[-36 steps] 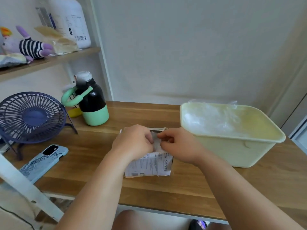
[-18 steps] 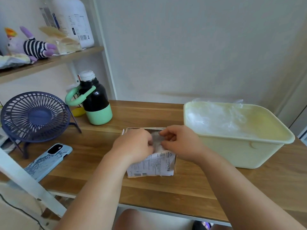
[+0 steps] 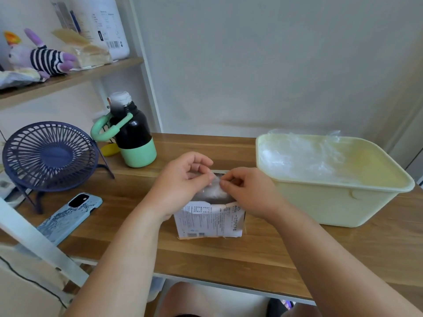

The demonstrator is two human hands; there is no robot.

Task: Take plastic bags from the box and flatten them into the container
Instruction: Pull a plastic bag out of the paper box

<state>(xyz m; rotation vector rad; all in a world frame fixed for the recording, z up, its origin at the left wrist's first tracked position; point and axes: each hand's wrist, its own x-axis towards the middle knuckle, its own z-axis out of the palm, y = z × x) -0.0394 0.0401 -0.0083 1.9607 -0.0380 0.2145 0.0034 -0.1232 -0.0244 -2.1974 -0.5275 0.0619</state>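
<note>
As left hand (image 3: 183,183) and right hand (image 3: 250,194) pinch a plastic bag (image 3: 214,189), it seemingly tops the box (image 3: 206,223).

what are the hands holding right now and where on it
A clear plastic bag, pinched at its upper end: left hand on its left side, right hand on its right. Its lower part sits in the open box.

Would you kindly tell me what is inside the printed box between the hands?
A clear plastic bag shows in the box opening, pinched by the left hand and right hand. Whatever lies deeper is hidden by the hands and box walls.
</note>
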